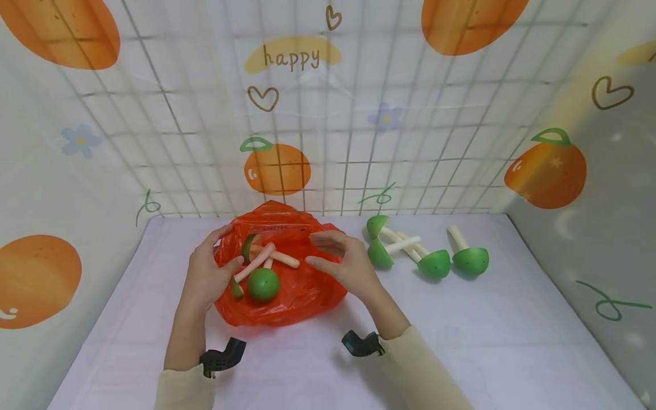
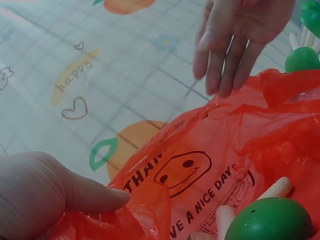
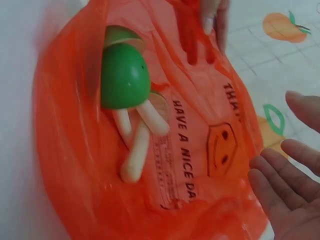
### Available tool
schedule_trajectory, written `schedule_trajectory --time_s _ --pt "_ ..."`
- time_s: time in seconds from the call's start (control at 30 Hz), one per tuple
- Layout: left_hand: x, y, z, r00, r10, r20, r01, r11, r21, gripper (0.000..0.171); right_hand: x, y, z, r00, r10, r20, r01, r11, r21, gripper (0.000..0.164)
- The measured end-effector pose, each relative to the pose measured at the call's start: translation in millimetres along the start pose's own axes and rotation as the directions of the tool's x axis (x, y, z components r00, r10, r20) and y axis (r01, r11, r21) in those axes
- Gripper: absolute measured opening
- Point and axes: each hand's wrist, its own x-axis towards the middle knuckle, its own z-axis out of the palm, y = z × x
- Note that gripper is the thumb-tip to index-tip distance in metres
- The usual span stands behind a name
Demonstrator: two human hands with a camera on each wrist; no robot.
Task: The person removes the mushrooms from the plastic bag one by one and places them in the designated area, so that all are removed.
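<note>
Mushrooms [image 1: 263, 285] in red bag [image 1: 307, 297]; left hand [image 1: 206, 272] grips it, right hand [image 1: 353, 266] near.

Pale table [image 1: 287, 364] with red plastic bag [image 1: 307, 296] and four green-capped mushrooms [image 1: 471, 261]

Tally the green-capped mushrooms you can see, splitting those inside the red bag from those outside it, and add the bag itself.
Mushrooms inside, visible: 3
Mushrooms outside: 4
Red bag: 1
Total: 8
</note>
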Motion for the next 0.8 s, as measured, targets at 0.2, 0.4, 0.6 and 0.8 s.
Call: schedule_trajectory --time_s 0.2,0.4,0.6,0.8 --pt "1.2 -2.4 -1.6 1.000 0.016 -0.003 -0.016 1.000 0.006 0.073 11 3 20 0.998 0.004 0.059 -0.002 1.000 -0.027 0.045" --pt "2.7 -2.9 -1.8 1.000 0.029 -0.002 -0.029 0.999 0.013 0.073 22 10 36 0.996 0.022 0.088 -0.014 0.995 -0.098 0.045" --pt "2.7 -3.6 -1.7 0.999 0.044 -0.004 -0.044 0.999 0.005 0.073 35 18 52 0.990 0.057 0.131 -0.038 0.989 -0.140 0.050" --pt "2.2 -3.9 -1.4 0.999 0.053 0.003 -0.053 0.998 -0.023 0.072 47 24 67 0.990 0.018 0.137 0.004 0.987 -0.159 0.045"
